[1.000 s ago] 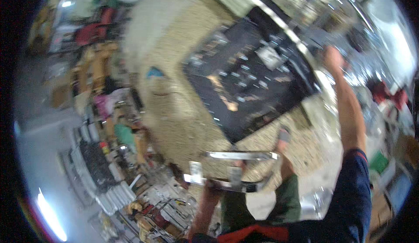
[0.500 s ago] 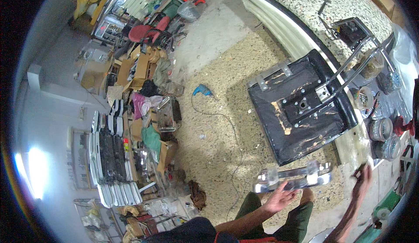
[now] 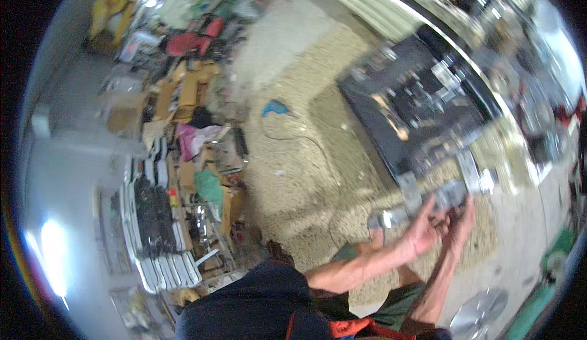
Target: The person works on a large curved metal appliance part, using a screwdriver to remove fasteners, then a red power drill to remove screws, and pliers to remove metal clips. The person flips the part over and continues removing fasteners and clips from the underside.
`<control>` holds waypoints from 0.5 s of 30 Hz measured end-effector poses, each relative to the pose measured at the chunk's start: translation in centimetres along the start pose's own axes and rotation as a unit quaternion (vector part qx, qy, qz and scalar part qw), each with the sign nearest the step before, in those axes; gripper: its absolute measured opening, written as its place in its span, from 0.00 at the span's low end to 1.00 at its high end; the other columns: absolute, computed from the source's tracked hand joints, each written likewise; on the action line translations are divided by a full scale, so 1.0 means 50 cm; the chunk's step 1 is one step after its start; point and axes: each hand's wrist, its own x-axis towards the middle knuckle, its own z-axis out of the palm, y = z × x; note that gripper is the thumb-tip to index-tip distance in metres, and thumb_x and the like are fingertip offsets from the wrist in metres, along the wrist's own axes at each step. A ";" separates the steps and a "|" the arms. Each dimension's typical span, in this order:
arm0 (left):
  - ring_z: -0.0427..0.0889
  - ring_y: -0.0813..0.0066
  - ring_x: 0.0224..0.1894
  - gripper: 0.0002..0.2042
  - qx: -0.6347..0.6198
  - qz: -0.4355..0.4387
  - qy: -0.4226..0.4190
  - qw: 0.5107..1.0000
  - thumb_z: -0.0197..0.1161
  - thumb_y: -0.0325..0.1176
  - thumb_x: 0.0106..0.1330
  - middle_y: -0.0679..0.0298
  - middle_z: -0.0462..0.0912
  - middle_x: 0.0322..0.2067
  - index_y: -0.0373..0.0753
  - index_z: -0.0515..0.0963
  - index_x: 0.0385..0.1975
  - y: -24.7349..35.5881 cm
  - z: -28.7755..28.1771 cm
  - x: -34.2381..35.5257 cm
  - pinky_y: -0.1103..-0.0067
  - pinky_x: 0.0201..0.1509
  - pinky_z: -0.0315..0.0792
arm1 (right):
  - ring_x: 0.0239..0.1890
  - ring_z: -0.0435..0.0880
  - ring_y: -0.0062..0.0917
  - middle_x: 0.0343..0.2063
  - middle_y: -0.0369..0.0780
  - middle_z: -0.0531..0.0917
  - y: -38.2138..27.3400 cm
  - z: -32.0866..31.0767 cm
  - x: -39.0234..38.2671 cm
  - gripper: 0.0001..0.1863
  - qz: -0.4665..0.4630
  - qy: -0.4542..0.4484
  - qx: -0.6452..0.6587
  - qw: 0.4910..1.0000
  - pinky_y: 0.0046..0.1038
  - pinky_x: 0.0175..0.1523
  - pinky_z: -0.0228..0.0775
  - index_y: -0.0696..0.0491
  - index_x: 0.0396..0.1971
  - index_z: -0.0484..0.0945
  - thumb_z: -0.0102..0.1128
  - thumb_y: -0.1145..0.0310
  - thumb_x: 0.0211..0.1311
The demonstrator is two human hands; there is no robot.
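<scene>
A shiny metal bracket [image 3: 449, 194] with a crossbar and two flat plates lies against the near edge of the black padded chair seat [image 3: 382, 135]. The seat stands tilted, its underside toward me, with a dark mounting plate in its middle. My left hand [image 3: 423, 231] grips the bracket's near side with bent fingers. Close beside it, my right hand [image 3: 460, 223] has its fingers closed at the same bar. Motion blur hides the fingertips and anything small between the hands.
A blue corded drill [image 3: 274, 108] lies on the speckled floor to the left. Cardboard boxes [image 3: 194, 86] and stacked chair frames [image 3: 160, 218] line the left side. A pale workbench edge [image 3: 510, 157] with jars runs along the right. A round metal disc [image 3: 480, 312] sits at lower right.
My left hand has raised the bracket and turned it against the seat's near edge. My right hand has come left from the bench edge to the bracket. The view has shifted and blurred.
</scene>
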 end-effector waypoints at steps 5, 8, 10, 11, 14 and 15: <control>0.81 0.65 0.51 0.27 0.051 0.091 -0.100 0.990 0.57 0.50 0.76 0.57 0.81 0.54 0.34 0.72 0.64 0.014 -0.012 0.013 0.70 0.52 0.77 | 0.09 0.66 0.12 0.14 0.30 0.75 0.069 -0.004 0.099 0.20 -0.002 0.036 0.033 0.999 0.20 0.11 0.50 0.52 0.33 0.80 0.66 0.48 0.69; 0.81 0.65 0.53 0.25 0.218 0.110 -0.087 0.966 0.57 0.47 0.75 0.57 0.79 0.59 0.37 0.71 0.65 0.020 -0.035 0.008 0.68 0.51 0.76 | 0.13 0.65 0.14 0.15 0.31 0.73 0.113 -0.026 0.167 0.21 -0.053 0.067 0.014 0.996 0.24 0.17 0.55 0.54 0.24 0.79 0.68 0.52 0.68; 0.84 0.62 0.51 0.24 0.428 0.134 -0.136 0.884 0.59 0.44 0.75 0.55 0.80 0.59 0.36 0.72 0.64 0.061 -0.085 -0.031 0.64 0.55 0.76 | 0.14 0.61 0.14 0.15 0.29 0.68 0.145 -0.050 0.214 0.17 -0.081 0.043 0.079 0.993 0.25 0.20 0.50 0.52 0.27 0.77 0.66 0.56 0.71; 0.85 0.61 0.50 0.23 0.527 0.189 -0.196 0.805 0.60 0.43 0.75 0.54 0.80 0.59 0.36 0.73 0.63 0.102 -0.129 -0.052 0.62 0.58 0.75 | 0.15 0.62 0.15 0.16 0.29 0.69 0.150 -0.045 0.251 0.16 -0.097 0.039 0.082 0.991 0.25 0.21 0.51 0.53 0.28 0.78 0.65 0.58 0.71; 0.83 0.56 0.58 0.27 0.629 0.411 -0.259 0.607 0.69 0.41 0.67 0.51 0.79 0.61 0.35 0.75 0.63 0.155 -0.177 -0.061 0.58 0.67 0.72 | 0.18 0.64 0.14 0.21 0.33 0.74 0.174 -0.072 0.335 0.12 -0.089 -0.020 0.114 0.989 0.22 0.24 0.56 0.55 0.34 0.79 0.65 0.61 0.71; 0.81 0.54 0.61 0.30 0.662 0.478 -0.200 0.542 0.73 0.41 0.63 0.50 0.78 0.62 0.34 0.75 0.63 0.172 -0.174 -0.046 0.57 0.68 0.71 | 0.18 0.64 0.14 0.22 0.34 0.75 0.179 -0.078 0.352 0.11 -0.110 -0.044 0.108 0.987 0.21 0.24 0.56 0.55 0.34 0.79 0.66 0.62 0.71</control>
